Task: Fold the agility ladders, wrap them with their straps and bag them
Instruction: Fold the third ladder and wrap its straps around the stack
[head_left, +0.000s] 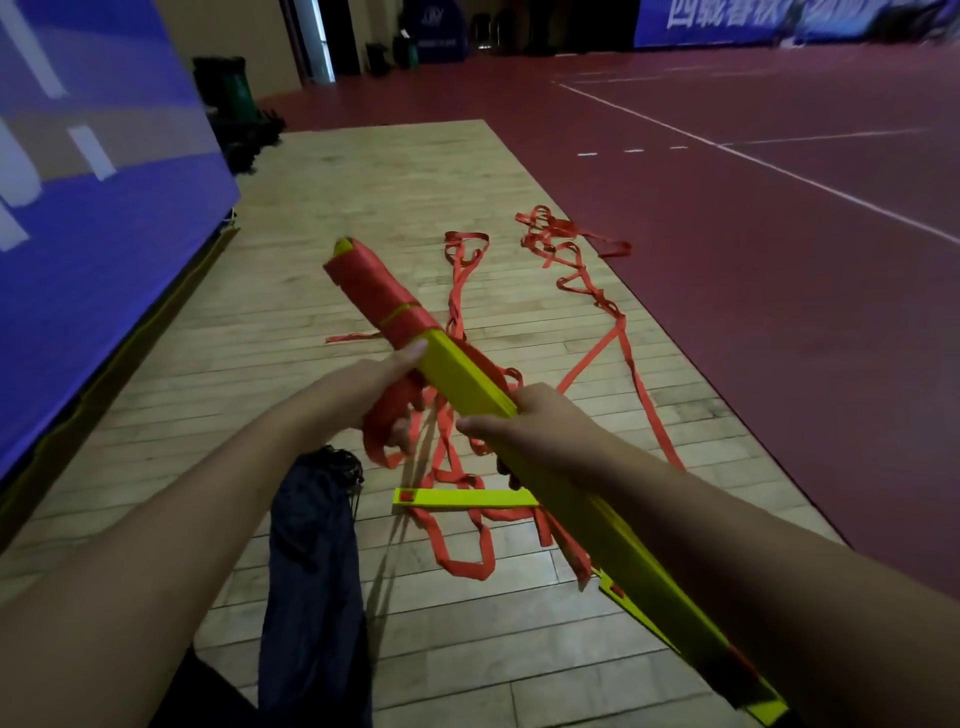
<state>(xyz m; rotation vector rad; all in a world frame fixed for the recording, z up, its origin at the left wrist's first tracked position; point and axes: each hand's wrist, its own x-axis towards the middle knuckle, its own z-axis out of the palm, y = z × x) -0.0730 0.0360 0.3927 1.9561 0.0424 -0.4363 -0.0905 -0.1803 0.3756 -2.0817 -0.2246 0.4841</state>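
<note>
A stack of yellow ladder rungs (470, 382) runs diagonally from upper left to lower right, and red strap (382, 299) is wound round its far end. My left hand (395, 395) holds red strap against the stack, thumb on the yellow edge. Nearer to me, my right hand (519, 426) grips the middle of the stack. Loose red strap (587, 291) trails over the wooden floor beyond and hangs in loops below my hands. One yellow rung (467, 499) lies flat on the floor under the stack. A dark blue drawstring bag (311, 561) lies on the floor near my left forearm.
The wooden floor panel (337, 208) borders a dark red court floor (779, 234) with white lines on the right. A blue banner wall (93, 182) stands at the left. Dark bins and bags (234, 104) sit at the far left corner.
</note>
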